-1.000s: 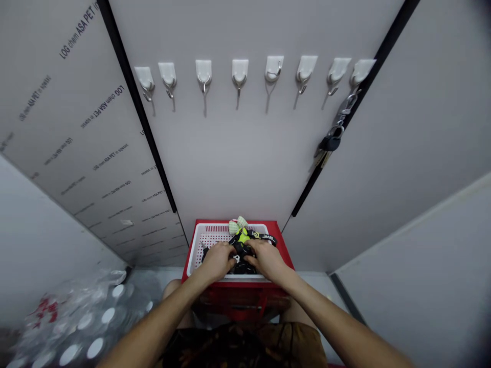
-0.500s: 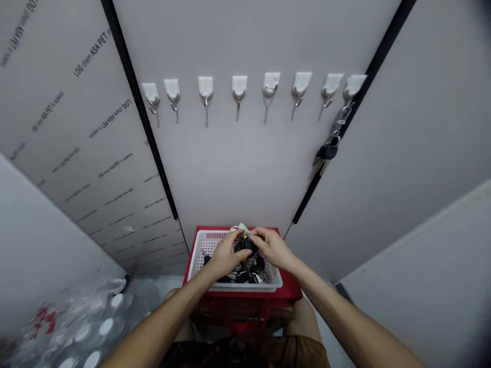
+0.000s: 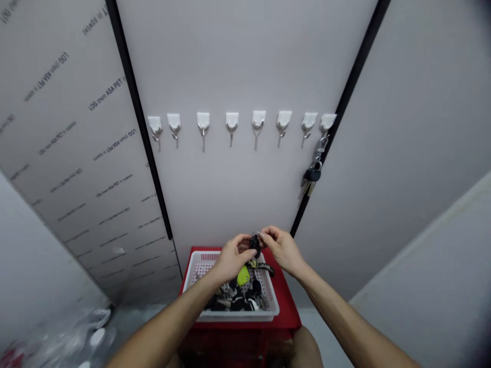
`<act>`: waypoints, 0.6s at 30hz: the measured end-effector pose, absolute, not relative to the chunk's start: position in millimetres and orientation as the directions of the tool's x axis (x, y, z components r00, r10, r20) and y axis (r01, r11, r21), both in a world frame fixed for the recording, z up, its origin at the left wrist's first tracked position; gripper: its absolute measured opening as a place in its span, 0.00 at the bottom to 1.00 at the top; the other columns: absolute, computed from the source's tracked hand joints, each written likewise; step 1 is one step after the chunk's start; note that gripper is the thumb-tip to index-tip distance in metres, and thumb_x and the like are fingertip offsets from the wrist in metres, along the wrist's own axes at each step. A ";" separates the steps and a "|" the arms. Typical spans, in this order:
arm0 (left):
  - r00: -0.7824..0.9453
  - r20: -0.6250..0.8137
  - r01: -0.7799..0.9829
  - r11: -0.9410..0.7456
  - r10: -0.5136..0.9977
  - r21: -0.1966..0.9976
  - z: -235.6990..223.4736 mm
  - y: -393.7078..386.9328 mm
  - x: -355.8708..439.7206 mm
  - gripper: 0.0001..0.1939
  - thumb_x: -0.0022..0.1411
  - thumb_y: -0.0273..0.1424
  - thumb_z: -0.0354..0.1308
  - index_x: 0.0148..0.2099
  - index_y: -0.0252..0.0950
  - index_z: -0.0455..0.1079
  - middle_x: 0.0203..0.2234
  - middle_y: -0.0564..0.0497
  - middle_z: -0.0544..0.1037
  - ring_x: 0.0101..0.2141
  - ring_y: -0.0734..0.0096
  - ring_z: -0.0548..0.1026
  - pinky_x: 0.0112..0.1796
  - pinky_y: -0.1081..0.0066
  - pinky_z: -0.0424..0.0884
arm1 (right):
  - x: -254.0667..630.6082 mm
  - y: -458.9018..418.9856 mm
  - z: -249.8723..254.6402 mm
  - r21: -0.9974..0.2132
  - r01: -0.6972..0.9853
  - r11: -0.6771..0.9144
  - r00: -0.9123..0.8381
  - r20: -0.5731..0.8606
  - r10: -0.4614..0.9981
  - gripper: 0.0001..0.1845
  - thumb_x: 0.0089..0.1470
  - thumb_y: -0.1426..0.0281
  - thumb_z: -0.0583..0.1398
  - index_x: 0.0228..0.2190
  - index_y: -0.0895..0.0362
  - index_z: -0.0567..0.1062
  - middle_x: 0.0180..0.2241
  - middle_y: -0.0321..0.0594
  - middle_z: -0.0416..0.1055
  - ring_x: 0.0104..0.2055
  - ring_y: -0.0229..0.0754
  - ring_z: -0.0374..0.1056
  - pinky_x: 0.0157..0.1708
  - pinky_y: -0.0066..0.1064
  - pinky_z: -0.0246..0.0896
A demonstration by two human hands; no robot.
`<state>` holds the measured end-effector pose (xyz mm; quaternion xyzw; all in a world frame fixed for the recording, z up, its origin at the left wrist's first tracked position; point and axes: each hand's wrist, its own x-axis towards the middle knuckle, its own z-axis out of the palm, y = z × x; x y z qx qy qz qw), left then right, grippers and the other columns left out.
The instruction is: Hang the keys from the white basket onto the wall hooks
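Note:
My left hand (image 3: 232,257) and my right hand (image 3: 282,248) are raised just above a white basket (image 3: 199,263) and together pinch a black key fob with a metal ring (image 3: 254,242). A lime-green tag (image 3: 243,276) and a black strap (image 3: 264,266) dangle below it, over the basket. More dark keys and fobs (image 3: 240,301) lie in the basket, which rests on a red stool (image 3: 286,309). Above, a row of several white wall hooks (image 3: 231,122) runs across the grey panel. A key bunch (image 3: 311,174) hangs from the rightmost hook (image 3: 327,122).
Black vertical strips (image 3: 141,128) divide the grey wall panels; the left panel carries printed protective film. Clear plastic packaging (image 3: 92,337) lies on the floor at lower left. My knees sit close under the stool.
Both hands rose out of the basket, lifting the black fob with the green tag clear of the pile. The view tilted up, so the hooks sit lower in frame.

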<state>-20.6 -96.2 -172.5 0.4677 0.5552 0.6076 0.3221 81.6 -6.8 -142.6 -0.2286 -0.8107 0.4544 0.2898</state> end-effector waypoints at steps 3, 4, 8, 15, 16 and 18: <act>-0.396 0.282 0.244 -0.195 0.874 0.950 -150.4 -84.3 -14.8 0.13 0.44 0.26 0.51 0.37 0.32 0.61 0.30 0.49 0.70 0.30 0.75 0.68 0.33 0.73 0.64 | 85.5 1.7 -121.2 -0.854 0.083 0.514 -0.678 0.330 0.657 0.09 0.43 0.66 0.49 0.21 0.59 0.62 0.17 0.33 0.61 0.21 0.33 0.59 0.24 0.25 0.54; -0.409 0.323 0.301 -0.208 0.853 0.931 -141.0 -79.9 -12.9 0.12 0.44 0.26 0.51 0.36 0.32 0.62 0.29 0.49 0.71 0.29 0.75 0.67 0.33 0.73 0.64 | 87.3 5.0 -111.5 -0.837 0.080 0.542 -0.658 0.364 0.659 0.09 0.43 0.66 0.49 0.21 0.59 0.62 0.17 0.33 0.61 0.21 0.33 0.59 0.24 0.25 0.55; -0.400 0.499 0.503 -0.271 0.769 0.821 -95.7 -59.0 -5.0 0.12 0.44 0.26 0.51 0.35 0.34 0.63 0.30 0.51 0.70 0.31 0.75 0.67 0.34 0.73 0.63 | 95.4 19.3 -64.6 -0.737 0.069 0.672 -0.559 0.530 0.638 0.08 0.42 0.67 0.50 0.21 0.59 0.63 0.17 0.33 0.62 0.21 0.32 0.60 0.24 0.24 0.55; -0.366 0.649 0.588 -0.375 0.667 0.717 -23.7 -47.7 12.7 0.17 0.45 0.29 0.49 0.41 0.34 0.60 0.36 0.48 0.68 0.36 0.74 0.64 0.36 0.72 0.61 | 97.9 50.2 6.9 -0.625 0.038 0.780 -0.293 0.739 0.606 0.08 0.40 0.67 0.51 0.20 0.60 0.64 0.16 0.33 0.63 0.19 0.32 0.61 0.22 0.24 0.56; -0.299 0.636 0.599 -0.379 0.711 0.705 -17.9 -59.5 17.8 0.17 0.46 0.30 0.48 0.42 0.35 0.60 0.37 0.48 0.67 0.36 0.74 0.64 0.36 0.72 0.61 | 96.8 55.6 13.0 -0.626 0.038 0.779 -0.255 0.748 0.613 0.08 0.40 0.67 0.51 0.20 0.60 0.64 0.16 0.33 0.63 0.18 0.32 0.61 0.21 0.24 0.56; 0.020 0.504 0.639 -0.399 0.864 0.658 -13.0 -95.3 30.9 0.17 0.48 0.34 0.42 0.40 0.38 0.63 0.35 0.49 0.68 0.35 0.74 0.65 0.35 0.71 0.61 | 94.3 66.5 21.9 -0.642 0.026 0.766 -0.198 0.748 0.634 0.09 0.40 0.66 0.51 0.20 0.60 0.64 0.15 0.33 0.63 0.18 0.32 0.61 0.21 0.25 0.57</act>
